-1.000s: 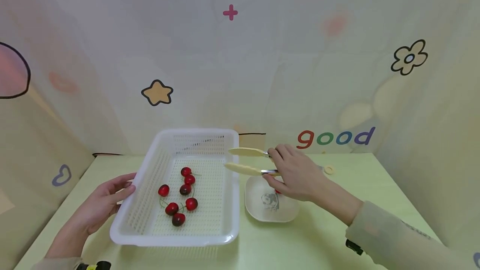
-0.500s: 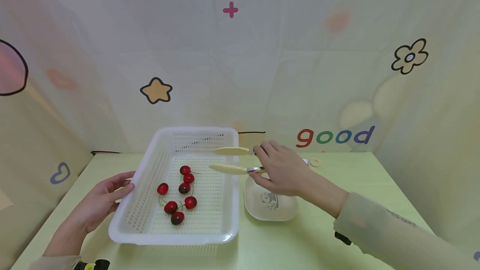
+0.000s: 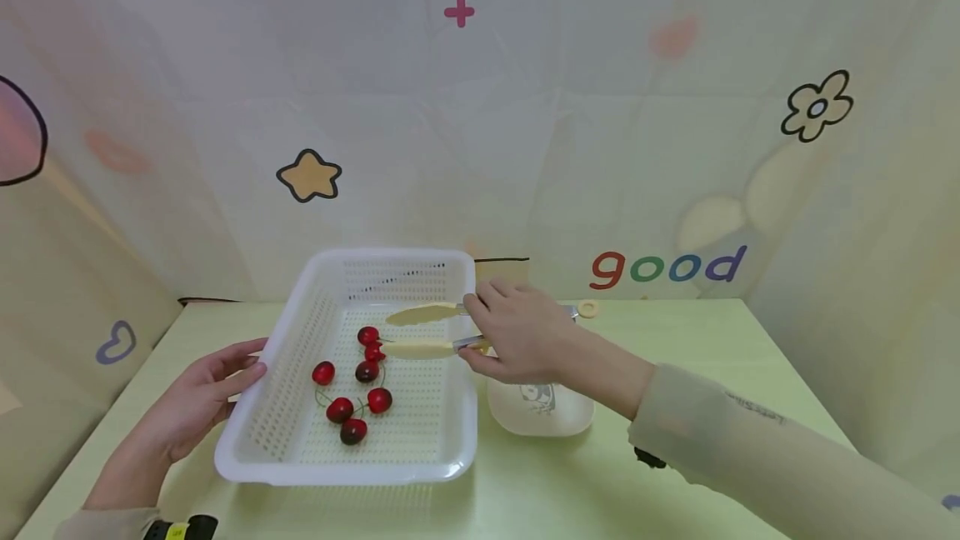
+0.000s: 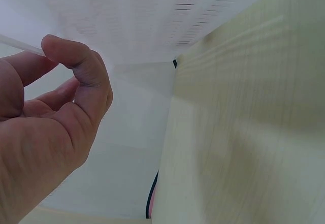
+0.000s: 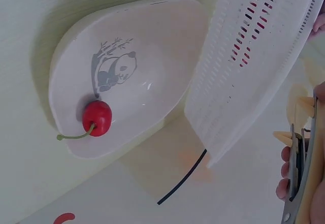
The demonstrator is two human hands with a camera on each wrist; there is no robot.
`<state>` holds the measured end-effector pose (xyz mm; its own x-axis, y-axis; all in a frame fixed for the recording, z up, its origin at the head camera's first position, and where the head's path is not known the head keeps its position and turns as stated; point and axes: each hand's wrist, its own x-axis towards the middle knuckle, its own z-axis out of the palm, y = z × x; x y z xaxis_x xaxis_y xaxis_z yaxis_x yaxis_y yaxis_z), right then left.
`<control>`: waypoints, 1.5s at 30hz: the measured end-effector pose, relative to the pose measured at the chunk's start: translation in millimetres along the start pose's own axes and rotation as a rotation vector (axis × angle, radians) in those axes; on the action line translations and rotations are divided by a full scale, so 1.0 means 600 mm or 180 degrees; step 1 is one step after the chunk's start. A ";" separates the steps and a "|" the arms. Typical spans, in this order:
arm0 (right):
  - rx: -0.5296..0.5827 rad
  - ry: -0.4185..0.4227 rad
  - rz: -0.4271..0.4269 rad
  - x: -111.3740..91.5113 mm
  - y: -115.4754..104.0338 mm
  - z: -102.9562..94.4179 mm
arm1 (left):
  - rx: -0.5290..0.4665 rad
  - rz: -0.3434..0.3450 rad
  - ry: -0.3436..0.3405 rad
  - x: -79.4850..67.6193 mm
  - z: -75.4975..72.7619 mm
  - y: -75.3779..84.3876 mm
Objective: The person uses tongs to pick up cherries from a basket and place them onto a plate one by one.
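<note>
My left hand (image 3: pixel 202 398) grips the left rim of a white perforated plastic basket (image 3: pixel 450 473), thumb outside in the left wrist view. Several dark red cherries (image 3: pixel 340 410) with green stems lie on the basket's floor. My right hand (image 3: pixel 525 333) holds a pair of tongs (image 3: pixel 423 349) with cream tips and metal arms, reaching over the basket's right rim. The tong tips stand apart with nothing visible between them; the nearer one overlaps a cherry in the head view, and I cannot tell whether they touch. One cherry (image 5: pixel 97 117) lies in a white panda-printed dish (image 5: pixel 157 26).
The dish stands just right of the basket, partly under my right hand in the head view. Both rest on a pale green table (image 3: pixel 675 440). A printed curtain (image 3: pixel 525 107) closes off the back and sides.
My right hand has moved left with the tongs, from above the dish to over the basket, and the tips have come near the cherries. My left hand stays on the rim.
</note>
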<state>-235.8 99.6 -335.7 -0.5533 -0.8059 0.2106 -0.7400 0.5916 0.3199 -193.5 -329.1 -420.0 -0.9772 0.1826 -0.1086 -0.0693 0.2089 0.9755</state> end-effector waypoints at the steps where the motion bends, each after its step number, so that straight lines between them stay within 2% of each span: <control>1: -0.0008 -0.0040 -0.0025 0.004 -0.004 -0.001 | -0.0001 -0.0005 -0.0001 0.000 0.000 0.001; 11: -0.0168 -0.0332 -0.0259 0.038 -0.049 -0.001 | -0.0005 -0.0039 0.0008 -0.001 0.000 0.002; 21: -0.0344 -0.0680 -0.0310 0.060 -0.076 0.008 | -0.0006 -0.0064 0.0013 -0.001 -0.001 0.003; 37: -0.0361 -0.0828 -0.0245 0.073 -0.094 0.037 | -0.0069 -0.0022 -0.0034 0.000 -0.002 0.004; 45: -0.0252 -0.0881 -0.0219 0.078 -0.097 0.045 | -0.0113 -0.0058 -0.0031 -0.001 -0.001 0.005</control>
<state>-229.0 28.4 -369.3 -0.5941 -0.8013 -0.0708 -0.7534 0.5234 0.3979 -193.2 -329.1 -417.1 -0.9737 0.1886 -0.1280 -0.0943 0.1781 0.9795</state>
